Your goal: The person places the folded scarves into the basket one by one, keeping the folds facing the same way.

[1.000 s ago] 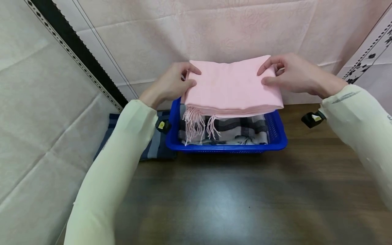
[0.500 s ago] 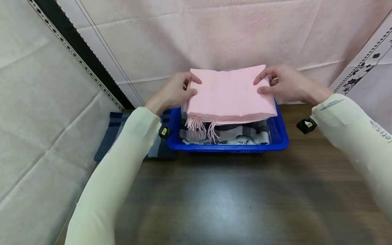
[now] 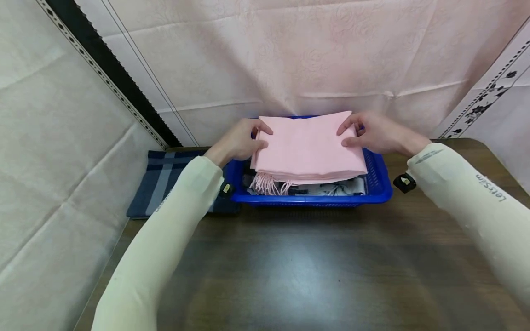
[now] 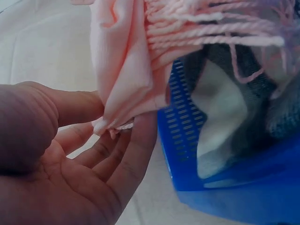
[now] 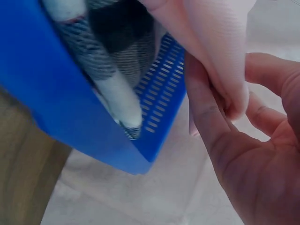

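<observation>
Evidently the folded pink cloth (image 3: 306,149) was held over the blue basket (image 3: 310,200), between the two hands, its longer side running from left to right and its fringe (image 3: 265,185) hanging at the near left. The left hand (image 3: 240,140) pinched its left edge and the right hand (image 3: 374,132) its right edge, so neither was nearer. Below it lay plaid cloth (image 3: 352,186) inside the basket, though whether the two touched could not be told, and the basket stood on the desk (image 3: 298,262).
</observation>
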The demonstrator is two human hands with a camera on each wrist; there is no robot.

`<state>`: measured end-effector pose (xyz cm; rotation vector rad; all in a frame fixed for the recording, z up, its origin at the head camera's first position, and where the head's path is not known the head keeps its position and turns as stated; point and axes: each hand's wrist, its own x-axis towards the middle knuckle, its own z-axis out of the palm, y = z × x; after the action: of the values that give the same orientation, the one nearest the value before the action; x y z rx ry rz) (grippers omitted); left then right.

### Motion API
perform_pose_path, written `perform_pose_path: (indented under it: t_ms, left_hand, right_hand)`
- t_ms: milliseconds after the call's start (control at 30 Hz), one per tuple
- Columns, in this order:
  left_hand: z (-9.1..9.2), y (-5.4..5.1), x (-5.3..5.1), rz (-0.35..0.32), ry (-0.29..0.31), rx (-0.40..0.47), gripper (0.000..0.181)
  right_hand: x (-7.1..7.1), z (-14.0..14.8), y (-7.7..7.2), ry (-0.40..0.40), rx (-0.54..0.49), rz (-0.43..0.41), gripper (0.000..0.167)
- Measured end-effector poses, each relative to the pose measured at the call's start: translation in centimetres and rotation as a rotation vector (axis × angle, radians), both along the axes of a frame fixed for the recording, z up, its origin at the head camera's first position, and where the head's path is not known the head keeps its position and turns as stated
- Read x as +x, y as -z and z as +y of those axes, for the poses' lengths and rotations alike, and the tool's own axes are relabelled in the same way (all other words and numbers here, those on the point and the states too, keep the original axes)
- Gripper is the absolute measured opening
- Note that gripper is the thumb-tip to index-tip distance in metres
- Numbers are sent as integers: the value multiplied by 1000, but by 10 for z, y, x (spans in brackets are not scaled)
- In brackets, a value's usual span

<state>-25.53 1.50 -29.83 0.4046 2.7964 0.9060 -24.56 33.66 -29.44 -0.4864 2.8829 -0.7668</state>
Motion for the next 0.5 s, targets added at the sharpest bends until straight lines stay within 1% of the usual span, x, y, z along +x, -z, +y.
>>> perform_pose_path:
  t_ms: [133,333,500]
  left_hand:
    - [2,5,-1,-49,-15,-34,29]
    - [5,13,-2,-138,-61,-71,29]
    - [7,17,-2,-164,-65,-66,30]
  right_hand:
    - [-1,0,6,0,57,-47,28]
    - [0,-4,16,-16,82,-89,28]
    - [0,-4,19,-7,78,-137,30]
